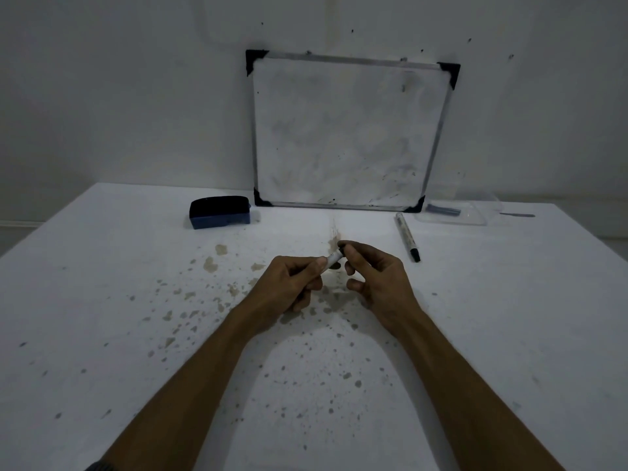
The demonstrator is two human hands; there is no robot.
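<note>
**Gently now: working the marker's dark end loose**

Both hands meet in front of the whiteboard (pixel 346 130), roughly opposite the middle of its bottom edge, with the marker (pixel 334 257) held between them just above the table (pixel 102 266). The left hand (pixel 289 283) is curled firmly round the white barrel. The right hand (pixel 373 277) pinches the dark end between thumb and fingertip, its other fingers loosely bent and holding nothing.

This looks like a cap pull. It should go best with the left hand locked and the right drawing straight along the barrel's line, perhaps with a small twist, not a jerk that flings the hands apart.

Room is good: only stains lie between the hands and the whiteboard's bottom edge. An eraser (pixel 220 212) sits beside the whiteboard's lower left corner. A second marker (pixel 407 236) lies in front of the lower right corner, nearest the right hand's outward path. A clear tray (pixel 475 220) lies further right of that corner.
</note>
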